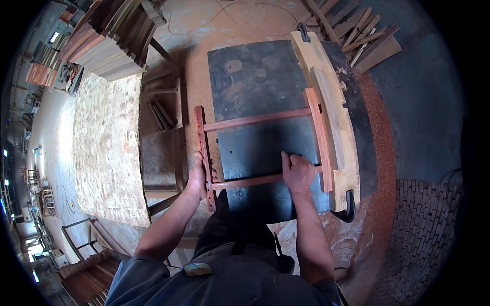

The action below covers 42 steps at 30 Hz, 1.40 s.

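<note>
A reddish wooden frame [258, 120] lies across the dark-topped workbench [260, 76]. Two parallel rails join its two longer end pieces, and its left end overhangs the bench edge. Several small holes run along the left end piece. My left hand [197, 176] is closed round that end piece, with fingertips showing on its inner side. Near the right end, my right hand [298, 172] is closed over the near rail, thumb raised. The frame's right end piece lies alongside a pale wooden fence [348, 137], which black clamps [348, 208] hold down at both ends.
A pale worn tabletop [107, 148] stands to the left. Stacked boards [109, 46] rise at the far left. Loose offcuts [370, 41] lie at the far right, beyond the bench. Bricks [418, 229] cover the ground at the lower right.
</note>
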Each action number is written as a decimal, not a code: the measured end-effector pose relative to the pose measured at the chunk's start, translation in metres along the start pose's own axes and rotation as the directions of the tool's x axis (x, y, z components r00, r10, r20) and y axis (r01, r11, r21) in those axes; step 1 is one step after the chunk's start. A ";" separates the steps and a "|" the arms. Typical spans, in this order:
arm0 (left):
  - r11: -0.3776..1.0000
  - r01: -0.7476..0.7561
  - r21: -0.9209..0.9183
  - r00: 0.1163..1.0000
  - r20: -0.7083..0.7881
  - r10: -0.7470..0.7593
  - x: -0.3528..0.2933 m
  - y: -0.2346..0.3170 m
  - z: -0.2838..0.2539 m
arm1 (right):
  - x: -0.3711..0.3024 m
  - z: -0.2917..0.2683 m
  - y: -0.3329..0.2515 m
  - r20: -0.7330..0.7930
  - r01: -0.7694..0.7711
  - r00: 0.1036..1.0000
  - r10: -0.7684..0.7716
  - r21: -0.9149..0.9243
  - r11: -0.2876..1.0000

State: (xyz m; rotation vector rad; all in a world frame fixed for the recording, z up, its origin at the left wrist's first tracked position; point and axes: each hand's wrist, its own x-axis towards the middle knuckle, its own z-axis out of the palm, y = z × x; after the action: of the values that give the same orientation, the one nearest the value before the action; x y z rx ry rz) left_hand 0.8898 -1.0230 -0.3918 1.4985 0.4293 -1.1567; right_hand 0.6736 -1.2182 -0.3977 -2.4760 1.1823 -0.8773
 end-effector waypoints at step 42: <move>0.985 -0.171 -0.023 0.984 0.050 0.172 0.077 0.072 0.016 | 0.085 0.055 0.000 -0.086 -0.021 0.996 0.031 0.113 0.993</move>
State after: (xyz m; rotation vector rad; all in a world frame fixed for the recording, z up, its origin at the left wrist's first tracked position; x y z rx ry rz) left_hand 0.9743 -1.0833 -0.4154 1.4566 0.2693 -1.0505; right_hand 0.7493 -1.2854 -0.4057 -2.3499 1.1567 -1.0250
